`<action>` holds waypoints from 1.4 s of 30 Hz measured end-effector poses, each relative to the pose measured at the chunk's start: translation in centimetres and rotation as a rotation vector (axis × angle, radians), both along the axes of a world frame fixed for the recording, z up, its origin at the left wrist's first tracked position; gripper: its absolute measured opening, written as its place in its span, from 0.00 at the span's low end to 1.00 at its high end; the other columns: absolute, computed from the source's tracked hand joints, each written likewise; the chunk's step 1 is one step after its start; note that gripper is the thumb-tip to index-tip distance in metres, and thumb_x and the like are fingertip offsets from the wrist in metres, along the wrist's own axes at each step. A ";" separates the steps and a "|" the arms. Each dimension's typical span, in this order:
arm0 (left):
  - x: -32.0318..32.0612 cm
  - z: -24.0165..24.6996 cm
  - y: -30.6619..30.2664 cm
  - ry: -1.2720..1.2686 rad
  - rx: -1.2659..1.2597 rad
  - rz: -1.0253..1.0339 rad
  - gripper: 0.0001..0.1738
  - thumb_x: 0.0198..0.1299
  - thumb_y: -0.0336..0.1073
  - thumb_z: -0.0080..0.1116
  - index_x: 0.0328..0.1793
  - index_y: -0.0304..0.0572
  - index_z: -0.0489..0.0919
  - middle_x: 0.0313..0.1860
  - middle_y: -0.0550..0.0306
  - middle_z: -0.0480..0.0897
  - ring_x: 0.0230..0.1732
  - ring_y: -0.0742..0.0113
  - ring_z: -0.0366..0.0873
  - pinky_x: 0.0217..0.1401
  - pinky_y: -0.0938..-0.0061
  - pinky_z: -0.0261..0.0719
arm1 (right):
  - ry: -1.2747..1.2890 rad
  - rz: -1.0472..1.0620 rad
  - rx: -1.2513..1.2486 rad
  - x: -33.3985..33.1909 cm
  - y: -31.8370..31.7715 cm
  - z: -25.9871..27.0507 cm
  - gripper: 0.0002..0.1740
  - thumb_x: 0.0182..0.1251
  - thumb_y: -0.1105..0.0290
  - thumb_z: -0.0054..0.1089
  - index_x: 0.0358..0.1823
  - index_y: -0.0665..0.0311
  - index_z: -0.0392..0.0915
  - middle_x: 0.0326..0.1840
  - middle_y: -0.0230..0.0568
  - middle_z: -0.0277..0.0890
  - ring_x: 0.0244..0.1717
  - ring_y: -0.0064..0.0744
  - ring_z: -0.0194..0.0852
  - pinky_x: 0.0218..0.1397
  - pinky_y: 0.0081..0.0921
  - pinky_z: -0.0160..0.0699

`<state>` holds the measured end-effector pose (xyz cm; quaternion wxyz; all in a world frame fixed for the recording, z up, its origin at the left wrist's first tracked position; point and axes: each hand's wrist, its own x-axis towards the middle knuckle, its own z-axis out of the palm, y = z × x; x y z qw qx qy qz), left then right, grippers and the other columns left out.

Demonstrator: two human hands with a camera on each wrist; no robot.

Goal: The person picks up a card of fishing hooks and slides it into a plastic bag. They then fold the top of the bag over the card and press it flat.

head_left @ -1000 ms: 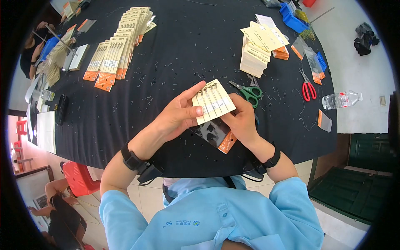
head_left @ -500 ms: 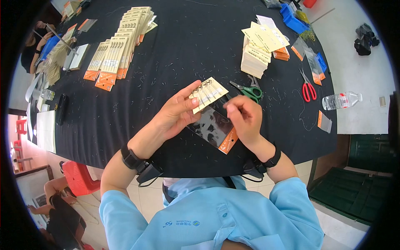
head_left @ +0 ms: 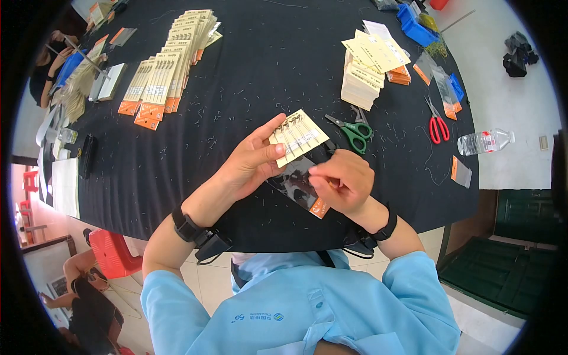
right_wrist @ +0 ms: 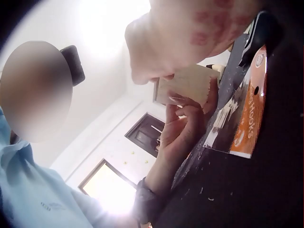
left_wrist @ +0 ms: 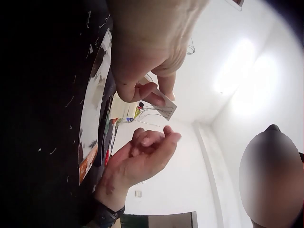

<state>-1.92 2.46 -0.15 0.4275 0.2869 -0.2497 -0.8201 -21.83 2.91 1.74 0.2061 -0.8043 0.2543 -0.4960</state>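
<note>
A cream card of fishing hooks (head_left: 299,138), with several hooks and a white label across it, is pinched between thumb and fingers of my left hand (head_left: 251,160). To its right, my right hand (head_left: 344,177) is held apart from the card, fingers curled and thumb near the index finger; no object shows between them. Thin pale lines trail from the card (left_wrist: 165,110) in the left wrist view. Below both hands on the black cloth lies a clear plastic sleeve (head_left: 293,184) with an orange end that reads "HOOKS" in the right wrist view, partly covered by my right hand.
Green-handled scissors (head_left: 357,136) lie just beyond my right hand. Filled orange-ended packets (head_left: 160,80) are fanned out at left. A stack of cream cards (head_left: 362,83), red scissors (head_left: 438,127) and a water bottle (head_left: 485,142) are at right. Short thread scraps dot the black cloth (head_left: 254,65).
My right hand has let go of the card's right side, drawn back, then moved left and down over the sleeve's orange end. The left hand has tilted the card slightly.
</note>
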 end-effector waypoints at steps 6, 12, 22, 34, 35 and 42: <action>-0.1 -0.6 0.0 0.003 -0.012 -0.024 0.53 0.50 0.40 0.71 0.76 0.41 0.48 0.67 0.51 0.66 0.66 0.62 0.67 0.67 0.65 0.69 | 0.029 -0.099 0.244 0.7 0.1 -1.4 0.07 0.51 0.74 0.68 0.32 0.64 0.80 0.19 0.35 0.76 0.14 0.24 0.69 0.18 0.20 0.63; -0.3 -0.3 0.0 -0.015 -0.033 -0.014 0.55 0.48 0.38 0.71 0.77 0.41 0.46 0.67 0.49 0.64 0.67 0.59 0.66 0.69 0.61 0.67 | -0.039 -0.048 0.428 0.8 0.5 -1.4 0.06 0.54 0.76 0.66 0.31 0.70 0.80 0.22 0.39 0.79 0.18 0.23 0.77 0.21 0.17 0.71; -0.1 0.1 0.2 -0.050 -0.067 -0.048 0.59 0.44 0.35 0.73 0.78 0.43 0.43 0.69 0.51 0.63 0.67 0.63 0.65 0.64 0.69 0.70 | -0.043 -0.040 0.545 0.4 0.4 -1.9 0.06 0.54 0.77 0.65 0.33 0.71 0.80 0.24 0.38 0.80 0.18 0.19 0.76 0.20 0.16 0.70; 0.0 0.3 0.2 -0.034 -0.048 -0.088 0.60 0.43 0.34 0.73 0.78 0.42 0.43 0.68 0.52 0.64 0.65 0.66 0.67 0.56 0.74 0.73 | -0.021 -0.048 0.481 0.5 0.0 -2.1 0.11 0.54 0.78 0.63 0.40 0.68 0.80 0.26 0.37 0.80 0.20 0.21 0.76 0.23 0.18 0.71; -0.1 0.3 0.2 -0.039 -0.050 -0.080 0.60 0.43 0.35 0.73 0.78 0.42 0.44 0.67 0.53 0.65 0.64 0.68 0.68 0.52 0.76 0.73 | -0.021 -0.049 0.481 0.6 -0.1 -2.0 0.11 0.54 0.78 0.63 0.40 0.68 0.80 0.26 0.37 0.80 0.20 0.21 0.76 0.23 0.18 0.71; 0.2 0.1 0.1 -0.011 -0.009 -0.071 0.57 0.45 0.39 0.73 0.77 0.42 0.47 0.65 0.57 0.69 0.56 0.76 0.70 0.40 0.83 0.67 | -0.021 -0.114 0.629 0.8 -0.3 -1.5 0.07 0.55 0.77 0.63 0.36 0.69 0.79 0.25 0.38 0.79 0.20 0.19 0.75 0.24 0.17 0.70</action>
